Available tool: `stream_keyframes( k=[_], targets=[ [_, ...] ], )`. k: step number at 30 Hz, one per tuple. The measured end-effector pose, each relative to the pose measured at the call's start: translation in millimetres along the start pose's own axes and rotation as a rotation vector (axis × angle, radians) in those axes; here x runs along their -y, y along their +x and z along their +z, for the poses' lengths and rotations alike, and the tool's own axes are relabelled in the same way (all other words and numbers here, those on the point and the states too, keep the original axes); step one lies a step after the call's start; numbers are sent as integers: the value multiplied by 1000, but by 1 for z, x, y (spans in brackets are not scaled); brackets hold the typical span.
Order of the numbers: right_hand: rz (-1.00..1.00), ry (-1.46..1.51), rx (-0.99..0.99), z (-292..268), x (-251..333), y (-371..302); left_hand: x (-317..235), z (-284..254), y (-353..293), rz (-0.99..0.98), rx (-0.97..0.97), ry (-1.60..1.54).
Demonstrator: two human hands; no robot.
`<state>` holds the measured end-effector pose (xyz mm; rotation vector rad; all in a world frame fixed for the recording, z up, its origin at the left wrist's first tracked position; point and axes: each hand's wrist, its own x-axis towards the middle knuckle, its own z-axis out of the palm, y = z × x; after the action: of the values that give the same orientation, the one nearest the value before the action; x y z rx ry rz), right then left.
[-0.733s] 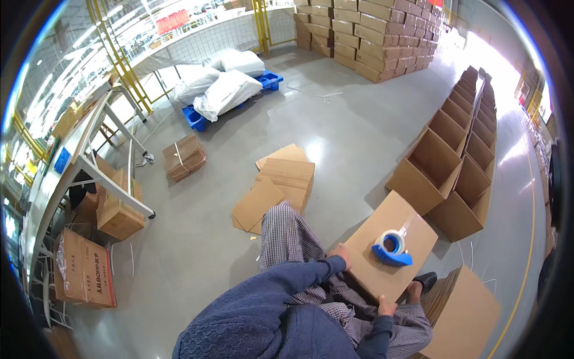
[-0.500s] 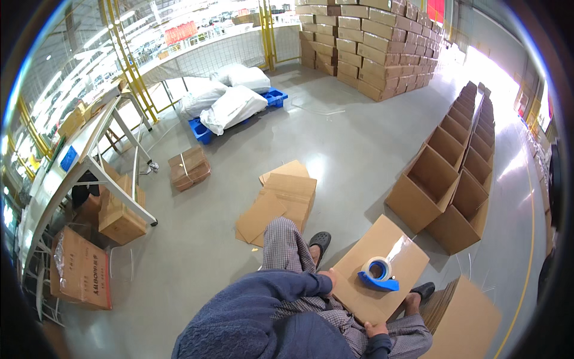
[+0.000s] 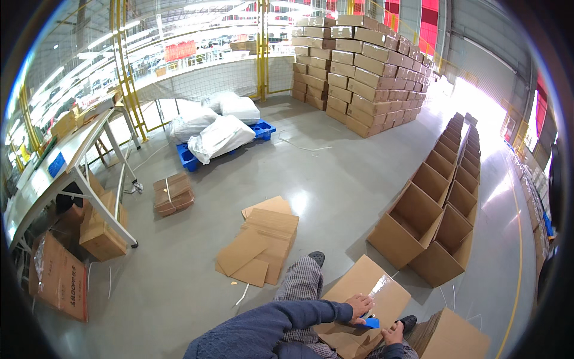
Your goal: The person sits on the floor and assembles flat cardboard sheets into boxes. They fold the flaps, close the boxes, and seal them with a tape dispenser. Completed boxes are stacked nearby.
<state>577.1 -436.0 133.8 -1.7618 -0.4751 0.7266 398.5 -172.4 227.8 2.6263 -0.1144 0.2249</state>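
A brown cardboard box point(image 3: 382, 290) with a shiny strip of clear tape rests in front of my legs. My left hand point(image 3: 359, 306) reaches across its top and is closed over a tape dispenser point(image 3: 371, 323); only the blue part shows, and the roll is hidden under the hand. At the box's right edge, close to the dispenser, my right hand point(image 3: 393, 333) grips the cardboard with bent fingers.
Flat cardboard sheets point(image 3: 269, 239) lie ahead on the left, near a tied bundle point(image 3: 173, 194). Two rows of open boxes point(image 3: 412, 215) run away at the right. Stacked flat cartons point(image 3: 454, 335) stand beside my right foot. White sacks point(image 3: 221, 137) lie on a blue pallet point(image 3: 188, 157).
My left hand has left the box's left edge and come over the tape dispenser. My right hand stays by the right edge. The view has tilted up, so the scene sits lower.
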Motion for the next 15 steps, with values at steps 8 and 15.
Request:
stream_keyframes(
  k=[8, 15],
  targets=[
    [-83, -28, 160, 30, 34, 15, 8, 12, -29, 46, 58, 12],
    [-244, -152, 228, 54, 72, -17, 17, 4, -30, -81, 212, 32]
  ],
)
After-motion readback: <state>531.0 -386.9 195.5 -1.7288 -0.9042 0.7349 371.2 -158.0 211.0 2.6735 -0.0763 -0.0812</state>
